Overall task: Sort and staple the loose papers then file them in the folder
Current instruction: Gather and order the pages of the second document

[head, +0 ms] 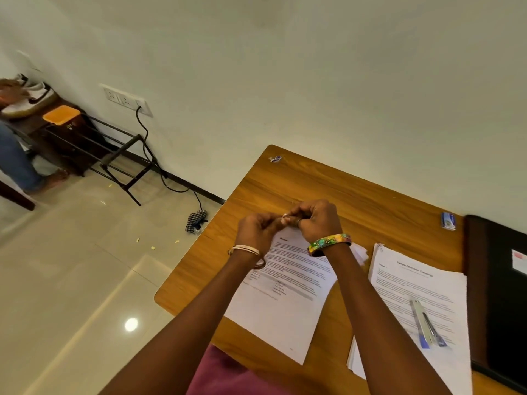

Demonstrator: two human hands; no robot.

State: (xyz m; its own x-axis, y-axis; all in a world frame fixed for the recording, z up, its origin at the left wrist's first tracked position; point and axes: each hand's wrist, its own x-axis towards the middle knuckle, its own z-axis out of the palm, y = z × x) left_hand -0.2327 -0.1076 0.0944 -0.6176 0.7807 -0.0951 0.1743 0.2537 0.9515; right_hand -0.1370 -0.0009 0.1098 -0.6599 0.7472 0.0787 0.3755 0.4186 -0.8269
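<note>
A printed paper stack (288,303) lies on the wooden desk (342,195) in front of me. My left hand (256,230) and my right hand (316,218) meet just above the stack's far edge, fingers curled. Together their fingertips pinch a small pale piece (285,216), too small to identify. A second paper stack (405,283) lies to the right, with a slim silver and blue stapler (427,323) resting on it. A black folder (499,303) lies shut at the desk's right edge. A small blue staple box (448,220) sits near the wall.
The desk's left edge drops to a tiled floor. On the floor are a checked cloth (196,222) and a black cable. A metal rack (114,149) and a person's legs (25,166) are at the far left.
</note>
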